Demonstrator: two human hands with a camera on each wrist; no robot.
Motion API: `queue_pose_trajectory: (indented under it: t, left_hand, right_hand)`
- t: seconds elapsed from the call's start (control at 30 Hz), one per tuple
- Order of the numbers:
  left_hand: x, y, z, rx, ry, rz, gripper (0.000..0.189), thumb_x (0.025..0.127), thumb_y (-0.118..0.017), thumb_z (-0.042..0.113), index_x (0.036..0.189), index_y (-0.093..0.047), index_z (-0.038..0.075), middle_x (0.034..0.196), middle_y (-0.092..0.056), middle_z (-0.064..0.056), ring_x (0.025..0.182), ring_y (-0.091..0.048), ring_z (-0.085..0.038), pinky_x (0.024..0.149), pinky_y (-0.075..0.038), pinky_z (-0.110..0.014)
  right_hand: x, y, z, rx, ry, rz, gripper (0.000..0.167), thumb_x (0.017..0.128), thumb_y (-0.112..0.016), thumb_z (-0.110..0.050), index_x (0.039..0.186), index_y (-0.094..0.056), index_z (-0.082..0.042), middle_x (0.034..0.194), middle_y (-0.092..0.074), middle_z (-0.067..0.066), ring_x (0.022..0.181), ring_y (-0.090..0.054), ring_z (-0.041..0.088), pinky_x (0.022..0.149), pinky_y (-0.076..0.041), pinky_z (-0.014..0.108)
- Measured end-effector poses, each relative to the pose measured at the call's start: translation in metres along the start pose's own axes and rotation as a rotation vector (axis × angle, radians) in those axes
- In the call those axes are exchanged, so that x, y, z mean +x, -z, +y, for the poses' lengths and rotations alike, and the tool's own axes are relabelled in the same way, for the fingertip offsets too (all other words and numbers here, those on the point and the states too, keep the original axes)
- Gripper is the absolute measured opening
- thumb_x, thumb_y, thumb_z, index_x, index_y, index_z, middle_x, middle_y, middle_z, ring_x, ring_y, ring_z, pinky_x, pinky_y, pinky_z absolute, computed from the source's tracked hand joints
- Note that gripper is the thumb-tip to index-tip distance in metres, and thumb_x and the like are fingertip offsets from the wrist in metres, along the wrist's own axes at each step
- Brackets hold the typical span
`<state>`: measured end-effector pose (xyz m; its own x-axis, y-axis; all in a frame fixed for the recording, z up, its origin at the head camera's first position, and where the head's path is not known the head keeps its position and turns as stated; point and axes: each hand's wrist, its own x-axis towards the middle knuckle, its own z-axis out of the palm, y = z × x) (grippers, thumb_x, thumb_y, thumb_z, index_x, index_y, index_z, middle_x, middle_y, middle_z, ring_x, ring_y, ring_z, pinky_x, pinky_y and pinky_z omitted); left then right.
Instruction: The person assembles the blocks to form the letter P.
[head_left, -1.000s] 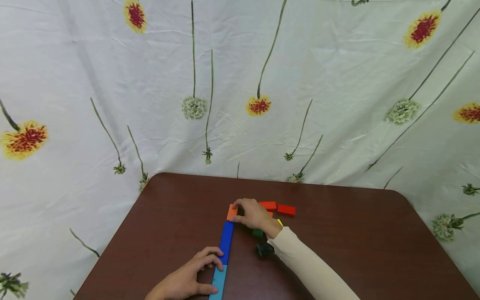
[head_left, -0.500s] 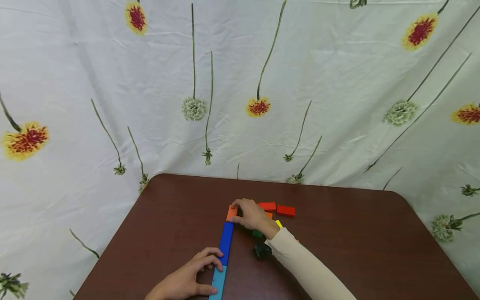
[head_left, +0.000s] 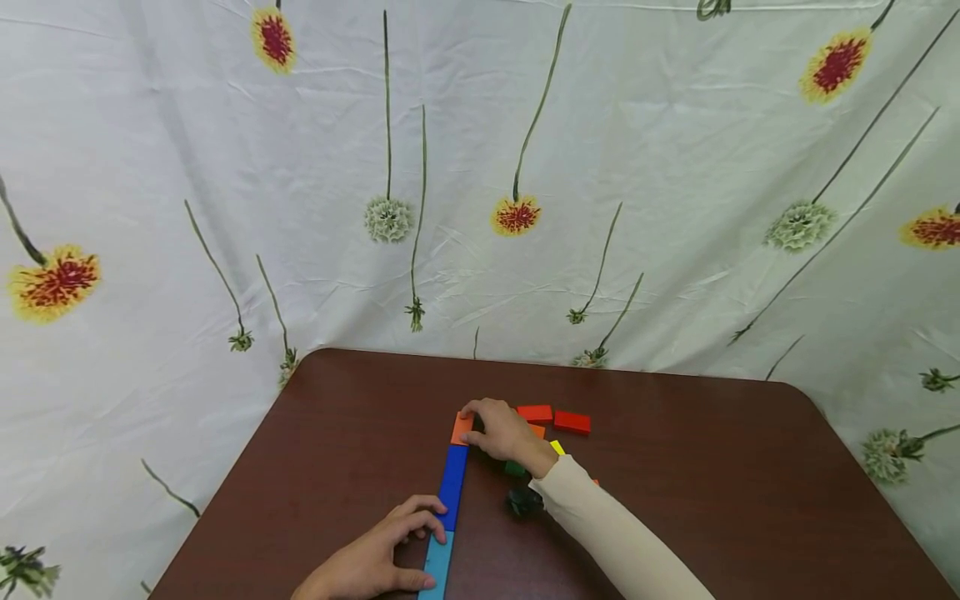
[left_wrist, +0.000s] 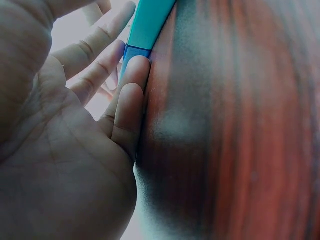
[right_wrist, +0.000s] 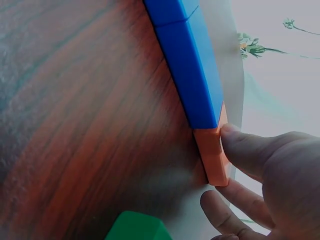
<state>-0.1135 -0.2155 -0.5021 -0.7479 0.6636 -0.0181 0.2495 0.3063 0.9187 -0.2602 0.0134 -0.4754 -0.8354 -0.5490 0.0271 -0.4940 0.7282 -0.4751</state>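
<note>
A row of flat blocks runs away from me. At its near end lies a light blue block (head_left: pixel 437 562), then dark blue blocks (head_left: pixel 453 483), which show a seam between them in the right wrist view, then an orange block (head_left: pixel 461 428) at the far end. My right hand (head_left: pixel 504 431) pinches the orange block, thumb (right_wrist: pixel 240 147) by its blue-side end and index finger around the far end. The orange block butts against the dark blue one. My left hand (head_left: pixel 378 550) rests along the row's left side, fingers and thumb on the light blue and nearer dark blue blocks.
Red blocks (head_left: pixel 572 422) lie beyond my right hand. A green block (head_left: pixel 515 468), a yellow block (head_left: pixel 557 447), another orange block (head_left: pixel 537 431) and a dark object (head_left: pixel 523 502) sit near my right wrist, partly hidden. A flowered cloth (head_left: pixel 675 167) hangs behind the brown table (head_left: pixel 360 400).
The orange block and my right fingertips have shifted very slightly left and towards me. My right forearm has moved a little left. My left hand stays in place.
</note>
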Motion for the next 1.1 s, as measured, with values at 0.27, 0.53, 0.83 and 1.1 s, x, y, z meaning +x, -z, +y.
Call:
queue_pose_trajectory:
  t: [0.27, 0.53, 0.83, 1.1]
  left_hand:
    - [-0.0002, 0.0001, -0.0002, -0.004, -0.001, -0.002, 0.028, 0.094, -0.072, 0.030, 0.118, -0.061, 0.021, 0.145, -0.038, -0.010, 0.114, -0.045, -0.008, 0.096, -0.042, -0.022]
    - [-0.0008, -0.0003, 0.0003, 0.023, 0.008, 0.001, 0.029, 0.093, -0.072, 0.031, 0.117, -0.061, 0.022, 0.145, -0.038, -0.010, 0.113, -0.045, -0.009, 0.094, -0.041, -0.023]
    - [-0.0010, -0.0006, -0.0008, 0.015, 0.005, 0.001, 0.029, 0.093, -0.072, 0.031, 0.118, -0.061, 0.022, 0.145, -0.038, -0.010, 0.113, -0.045, -0.009, 0.094, -0.041, -0.022]
    - [-0.0015, -0.0003, -0.0009, 0.024, -0.003, 0.004, 0.028, 0.093, -0.072, 0.031, 0.118, -0.061, 0.022, 0.145, -0.038, -0.009, 0.113, -0.045, -0.009, 0.095, -0.041, -0.022]
  right_hand:
    - [-0.0010, 0.0011, -0.0013, 0.003, -0.003, 0.002, 0.033, 0.095, -0.070, -0.027, 0.125, -0.066, -0.013, 0.124, -0.066, 0.006, 0.116, -0.062, 0.025, 0.096, -0.052, 0.041]
    - [-0.0012, 0.0014, -0.0020, 0.002, -0.002, -0.006, 0.033, 0.095, -0.070, -0.028, 0.125, -0.066, -0.014, 0.126, -0.065, 0.006, 0.117, -0.062, 0.025, 0.095, -0.052, 0.042]
    - [-0.0031, 0.0021, -0.0007, -0.008, 0.022, -0.006, 0.034, 0.096, -0.069, -0.029, 0.126, -0.066, -0.013, 0.126, -0.066, 0.006, 0.119, -0.061, 0.025, 0.100, -0.050, 0.043]
    - [-0.0062, 0.0086, 0.0007, 0.002, 0.032, 0.000, 0.034, 0.096, -0.069, -0.028, 0.126, -0.066, -0.012, 0.126, -0.066, 0.007, 0.119, -0.060, 0.026, 0.100, -0.050, 0.043]
